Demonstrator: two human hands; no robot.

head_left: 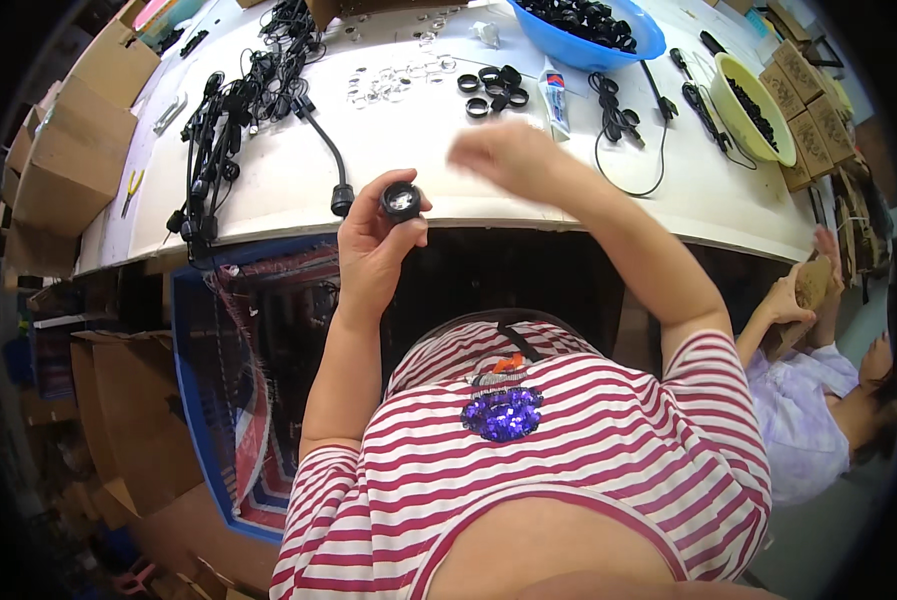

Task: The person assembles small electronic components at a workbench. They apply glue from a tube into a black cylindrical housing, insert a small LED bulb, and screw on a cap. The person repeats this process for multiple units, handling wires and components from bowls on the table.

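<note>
My left hand (373, 225) is closed round a small black cylindrical piece (401, 201), like a lamp head, its round face with a pale centre turned upward at the table's front edge. My right hand (503, 158) hovers over the table to the right of it, smeared by motion, so its fingers do not show clearly. Left of my left hand, a thick black cord (326, 145) ends in a black round head (342, 199). Beyond my right hand lie several black rings (492, 88) and a white-and-blue tube (555, 100). Several clear round lenses (393, 85) are scattered farther left.
A heap of black cables (258, 90) covers the table's left side. At the back right stand a blue basin (653, 40) and a yellow basin (786, 140), both with black parts. Yellow-handled pliers (133, 190) lie far left. A co-worker (808, 390) holds cardboard at the right.
</note>
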